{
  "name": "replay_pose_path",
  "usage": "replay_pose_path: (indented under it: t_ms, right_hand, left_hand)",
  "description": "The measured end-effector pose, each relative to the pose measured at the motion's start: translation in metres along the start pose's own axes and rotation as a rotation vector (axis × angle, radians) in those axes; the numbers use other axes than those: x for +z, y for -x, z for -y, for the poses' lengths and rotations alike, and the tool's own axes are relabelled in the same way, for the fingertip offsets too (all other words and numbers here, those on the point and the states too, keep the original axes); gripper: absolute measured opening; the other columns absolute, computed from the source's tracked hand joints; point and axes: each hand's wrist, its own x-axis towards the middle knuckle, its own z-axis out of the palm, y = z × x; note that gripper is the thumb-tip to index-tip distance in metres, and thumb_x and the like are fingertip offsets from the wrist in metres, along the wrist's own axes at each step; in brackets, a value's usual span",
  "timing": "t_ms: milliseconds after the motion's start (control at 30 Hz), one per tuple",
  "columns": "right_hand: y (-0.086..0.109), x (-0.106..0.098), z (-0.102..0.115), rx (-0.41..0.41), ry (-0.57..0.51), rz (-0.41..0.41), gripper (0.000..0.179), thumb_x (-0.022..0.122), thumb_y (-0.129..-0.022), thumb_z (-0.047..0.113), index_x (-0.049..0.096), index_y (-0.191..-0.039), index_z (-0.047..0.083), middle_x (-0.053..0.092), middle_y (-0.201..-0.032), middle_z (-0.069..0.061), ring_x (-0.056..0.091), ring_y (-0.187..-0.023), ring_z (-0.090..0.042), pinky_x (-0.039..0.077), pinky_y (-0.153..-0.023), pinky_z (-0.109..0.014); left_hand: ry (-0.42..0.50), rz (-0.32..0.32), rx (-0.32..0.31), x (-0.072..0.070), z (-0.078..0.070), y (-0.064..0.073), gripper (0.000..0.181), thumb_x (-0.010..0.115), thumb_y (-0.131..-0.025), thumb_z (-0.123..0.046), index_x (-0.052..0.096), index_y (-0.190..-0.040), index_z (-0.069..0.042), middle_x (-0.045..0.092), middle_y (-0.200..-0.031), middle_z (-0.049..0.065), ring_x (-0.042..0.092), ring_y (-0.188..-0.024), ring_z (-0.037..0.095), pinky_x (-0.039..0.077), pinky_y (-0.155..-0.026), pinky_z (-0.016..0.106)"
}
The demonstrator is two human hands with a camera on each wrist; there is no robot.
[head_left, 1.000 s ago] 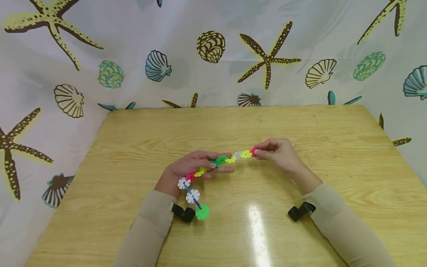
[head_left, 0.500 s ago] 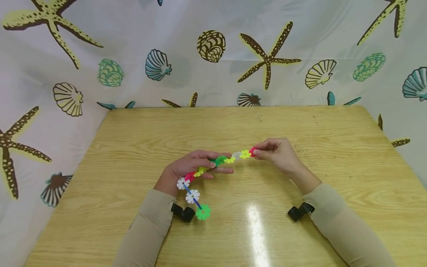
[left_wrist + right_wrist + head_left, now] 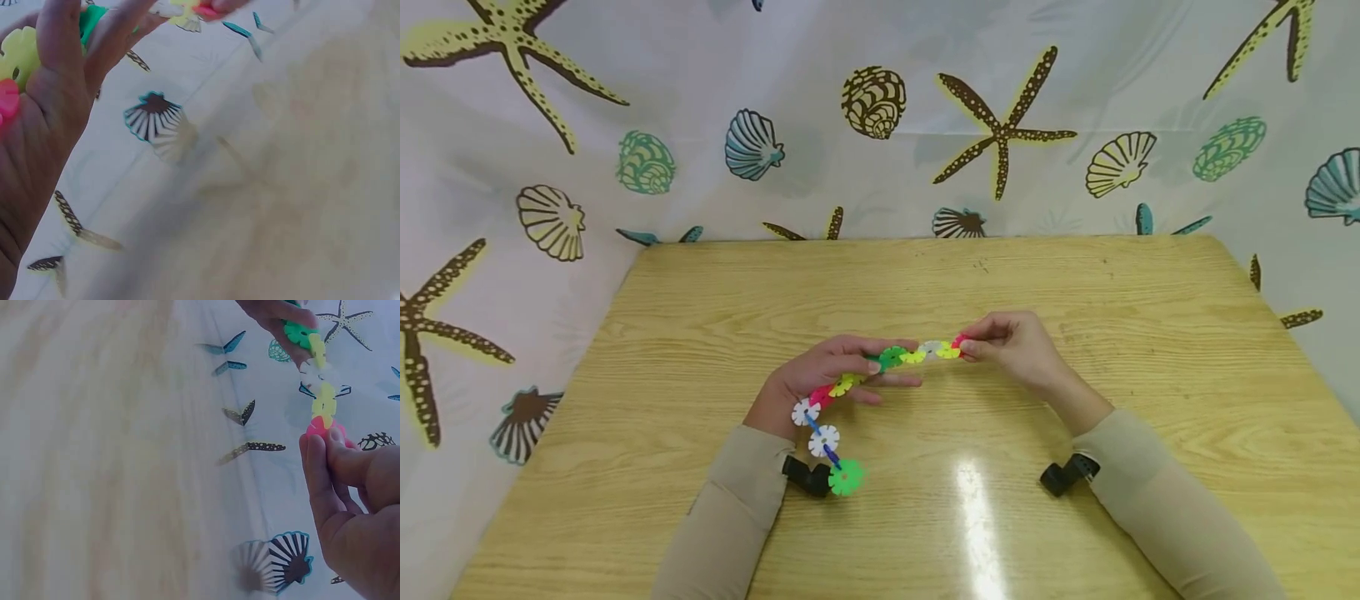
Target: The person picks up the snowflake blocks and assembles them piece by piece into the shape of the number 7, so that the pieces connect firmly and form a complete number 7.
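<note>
A chain of interlocking discs (image 3: 892, 358), notched and brightly coloured, stretches between the two hands above the table. My left hand (image 3: 831, 367) holds its middle at the dark green discs, thumb on top, other fingers reaching out to the right. My right hand (image 3: 1022, 350) pinches the pink disc (image 3: 317, 426) at the chain's right end between thumb and fingertips. From the left palm the chain bends down toward the front through pink, white and blue discs. A light green disc (image 3: 846, 477) ends it, overlapping the left wrist camera in the head view.
The wooden table (image 3: 1150, 333) stretches under both arms. Behind it and at its sides hangs a white curtain (image 3: 820, 192) printed with shells and starfish. Black cameras sit on the left wrist (image 3: 805, 477) and right wrist (image 3: 1067, 475).
My right hand has moved slightly left, with the pink end disc in its pinch. The chain's free end has swung a little left. The left hand has barely moved.
</note>
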Motion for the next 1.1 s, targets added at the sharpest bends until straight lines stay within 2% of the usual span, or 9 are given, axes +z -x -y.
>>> replay_pose_path:
  t_ms: [200, 500, 567, 733, 800, 867, 967, 1033, 1100]
  right_hand:
    - [0.005, -0.006, -0.002, -0.024, -0.019, 0.002, 0.022, 0.07, -0.09, 0.0, 0.068, -0.109, -0.012, 0.076, -0.097, -0.008, 0.075, -0.083, -0.011, 0.06, -0.085, -0.043]
    - [0.002, -0.016, 0.0, 0.031, 0.053, 0.047, 0.022, 0.07, -0.092, 0.003, 0.068, -0.112, -0.007, 0.074, -0.107, -0.015, 0.074, -0.088, -0.012, 0.06, -0.087, -0.041]
    - [0.001, -0.018, -0.001, 0.043, 0.053, 0.046, 0.023, 0.068, -0.092, 0.001, 0.067, -0.114, -0.008, 0.073, -0.108, -0.017, 0.073, -0.088, -0.011, 0.06, -0.088, -0.041]
    - [-0.001, -0.021, -0.003, 0.073, 0.042, 0.052, 0.024, 0.067, -0.094, 0.001, 0.065, -0.115, -0.009, 0.073, -0.109, -0.016, 0.073, -0.088, -0.01, 0.06, -0.088, -0.04]
    - [-0.001, -0.022, -0.003, 0.08, 0.043, 0.055, 0.024, 0.066, -0.094, 0.002, 0.065, -0.115, -0.009, 0.073, -0.107, -0.013, 0.073, -0.088, -0.01, 0.06, -0.088, -0.039]
    - [-0.001, -0.023, -0.003, 0.083, 0.044, 0.056, 0.023, 0.066, -0.094, 0.003, 0.065, -0.115, -0.008, 0.073, -0.104, -0.01, 0.072, -0.088, -0.01, 0.06, -0.087, -0.039]
    - [-0.002, -0.024, -0.003, 0.079, 0.031, 0.067, 0.023, 0.065, -0.094, 0.001, 0.064, -0.115, -0.009, 0.073, -0.101, -0.006, 0.072, -0.088, -0.01, 0.06, -0.087, -0.038]
    - [-0.002, -0.024, -0.003, 0.077, 0.019, 0.075, 0.024, 0.065, -0.094, 0.0, 0.064, -0.116, -0.01, 0.073, -0.099, -0.004, 0.072, -0.087, -0.01, 0.06, -0.087, -0.037]
    - [-0.002, -0.023, -0.004, 0.077, 0.012, 0.079, 0.025, 0.065, -0.094, 0.0, 0.063, -0.116, -0.011, 0.073, -0.098, -0.002, 0.072, -0.087, -0.009, 0.06, -0.087, -0.037]
  left_hand:
    - [0.012, -0.045, -0.049, 0.008, -0.008, -0.003, 0.043, 0.042, -0.106, -0.009, 0.047, -0.149, -0.007, 0.039, -0.16, 0.008, 0.05, -0.139, 0.028, 0.059, -0.089, 0.032]
    - [-0.02, -0.091, -0.109, 0.009, -0.007, -0.007, 0.046, 0.04, -0.107, -0.014, 0.042, -0.152, -0.009, 0.04, -0.157, 0.019, 0.055, -0.134, 0.024, 0.06, -0.087, 0.034]
    - [0.047, -0.08, -0.105, 0.01, -0.008, -0.007, 0.046, 0.034, -0.108, -0.013, 0.041, -0.153, -0.01, 0.037, -0.16, 0.017, 0.057, -0.133, 0.023, 0.06, -0.085, 0.031]
    - [0.431, 0.048, -0.088, 0.011, -0.013, -0.007, 0.058, 0.014, -0.099, 0.001, 0.035, -0.153, -0.007, 0.017, -0.165, 0.014, 0.052, -0.137, 0.028, 0.058, -0.093, 0.031]
    - [0.483, 0.04, -0.113, 0.009, -0.015, -0.006, 0.06, 0.015, -0.094, 0.004, 0.034, -0.15, -0.005, 0.017, -0.164, 0.016, 0.052, -0.137, 0.03, 0.056, -0.095, 0.031]
    - [0.405, -0.037, -0.152, 0.008, -0.018, -0.006, 0.056, 0.023, -0.092, 0.004, 0.036, -0.146, -0.004, 0.023, -0.16, 0.019, 0.056, -0.132, 0.029, 0.056, -0.094, 0.03]
    - [0.172, -0.173, -0.225, 0.007, -0.021, -0.005, 0.05, 0.038, -0.092, 0.0, 0.037, -0.141, 0.001, 0.034, -0.153, 0.026, 0.065, -0.12, 0.025, 0.051, -0.093, 0.027]
    - [0.064, -0.221, -0.257, 0.007, -0.02, -0.005, 0.047, 0.045, -0.092, -0.003, 0.037, -0.138, 0.003, 0.041, -0.146, 0.033, 0.067, -0.116, 0.025, 0.049, -0.097, 0.03]
    - [0.028, -0.237, -0.261, 0.007, -0.02, -0.005, 0.041, 0.047, -0.095, -0.004, 0.039, -0.134, 0.002, 0.048, -0.139, 0.033, 0.067, -0.116, 0.028, 0.049, -0.103, 0.036]
